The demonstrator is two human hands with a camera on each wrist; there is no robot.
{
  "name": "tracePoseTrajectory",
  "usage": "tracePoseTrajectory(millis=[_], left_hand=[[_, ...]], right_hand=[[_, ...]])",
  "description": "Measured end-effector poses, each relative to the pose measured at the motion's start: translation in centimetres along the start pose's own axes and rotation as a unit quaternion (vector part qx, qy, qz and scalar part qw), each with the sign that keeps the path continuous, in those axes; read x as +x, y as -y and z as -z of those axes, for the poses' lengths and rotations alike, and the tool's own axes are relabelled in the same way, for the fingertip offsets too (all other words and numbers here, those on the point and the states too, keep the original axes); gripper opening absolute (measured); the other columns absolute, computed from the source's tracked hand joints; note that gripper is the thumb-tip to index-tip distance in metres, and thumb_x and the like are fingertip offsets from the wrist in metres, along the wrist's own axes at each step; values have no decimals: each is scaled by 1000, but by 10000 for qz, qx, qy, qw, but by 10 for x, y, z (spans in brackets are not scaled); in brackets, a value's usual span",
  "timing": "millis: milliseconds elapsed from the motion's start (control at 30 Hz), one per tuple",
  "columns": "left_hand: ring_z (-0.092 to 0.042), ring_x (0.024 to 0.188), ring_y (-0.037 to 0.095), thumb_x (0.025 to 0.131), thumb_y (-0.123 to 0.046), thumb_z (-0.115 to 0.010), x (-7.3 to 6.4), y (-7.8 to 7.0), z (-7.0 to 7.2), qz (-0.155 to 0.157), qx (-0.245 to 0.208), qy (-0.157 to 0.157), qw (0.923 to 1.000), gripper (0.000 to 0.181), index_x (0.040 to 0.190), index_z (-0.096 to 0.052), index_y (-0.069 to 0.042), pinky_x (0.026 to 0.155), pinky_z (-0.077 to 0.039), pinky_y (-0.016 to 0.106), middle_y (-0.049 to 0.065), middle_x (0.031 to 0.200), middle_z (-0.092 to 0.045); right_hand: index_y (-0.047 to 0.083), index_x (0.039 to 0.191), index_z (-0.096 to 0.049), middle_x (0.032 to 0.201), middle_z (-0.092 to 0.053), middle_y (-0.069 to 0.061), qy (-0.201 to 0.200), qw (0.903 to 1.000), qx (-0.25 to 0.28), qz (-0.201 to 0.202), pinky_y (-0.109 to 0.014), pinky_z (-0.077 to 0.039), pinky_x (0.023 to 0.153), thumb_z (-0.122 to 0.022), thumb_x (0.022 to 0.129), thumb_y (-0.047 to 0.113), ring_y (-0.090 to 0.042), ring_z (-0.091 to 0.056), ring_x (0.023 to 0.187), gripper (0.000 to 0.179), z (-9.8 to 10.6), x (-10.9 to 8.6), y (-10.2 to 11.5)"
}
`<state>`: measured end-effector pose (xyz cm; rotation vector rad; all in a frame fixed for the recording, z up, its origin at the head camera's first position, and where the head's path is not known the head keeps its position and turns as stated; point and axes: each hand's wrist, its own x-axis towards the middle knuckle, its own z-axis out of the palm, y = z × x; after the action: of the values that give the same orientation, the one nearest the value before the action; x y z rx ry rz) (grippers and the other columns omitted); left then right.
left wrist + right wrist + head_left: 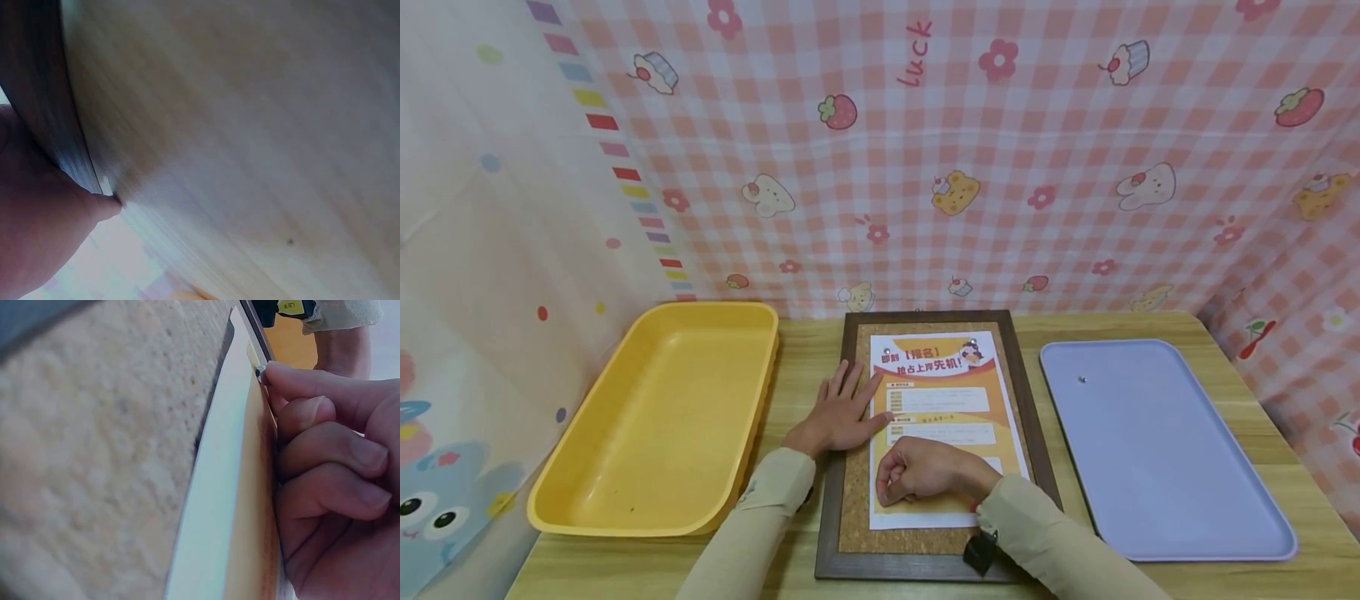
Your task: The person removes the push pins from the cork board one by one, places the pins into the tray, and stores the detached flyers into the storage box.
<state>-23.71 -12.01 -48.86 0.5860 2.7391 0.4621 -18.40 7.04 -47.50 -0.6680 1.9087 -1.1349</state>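
A printed poster (936, 383) lies on a cork board (917, 540) with a dark wooden frame (895, 567). Thumbtacks sit at its upper left (887, 351) and upper right. My left hand (842, 417) rests with fingers spread over the board's left side, fingertips on the poster's left edge; the left wrist view shows part of it by the frame (47, 94). At the poster's lower left corner, my right hand (925, 468) has its fingers curled. In the right wrist view its thumb tip holds a small shiny thumbtack (260, 372) against the paper.
Left of the board stands a deep yellow tray (655, 525). On the right lies a shallow lavender tray (1180, 467) with one small silver thumbtack (1082, 380) on it. A pink checked curtain (887, 167) hangs behind the wooden table (805, 358).
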Motion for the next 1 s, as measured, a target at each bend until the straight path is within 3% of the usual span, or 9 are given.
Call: tracePoseTrajectory(millis=[267,767,1000], left_hand=[[18,151,30,100,-59,-38,4,4,-4,144,-68,135,9998,76,161,-6,-25,119,4,59,10,167,8],[15,152,31,99,-60,-40,4,5,-5,86,-158,-9,9998,77,161,-10,-25,118,3,61,11,167,5],[16,151,33,101,-58,-39,1,3,-1,87,-47,98,9999,76,162,-9,-23,119,2,61,12,167,6]], right_hand=[[4,78,-73,53,-54,4,55,9999,-100,56,-18,-33,48,-68,90,1,-3,-41,46,13,1,2,-2],[3,78,-74,53,-55,3,45,10000,-19,71,-20,-34,48,-68,89,-1,-5,-42,46,13,1,2,-2],[2,81,-76,57,-57,2,473,9988,43,98,-18,-35,49,-70,88,0,-4,-42,48,10,1,-2,-2]])
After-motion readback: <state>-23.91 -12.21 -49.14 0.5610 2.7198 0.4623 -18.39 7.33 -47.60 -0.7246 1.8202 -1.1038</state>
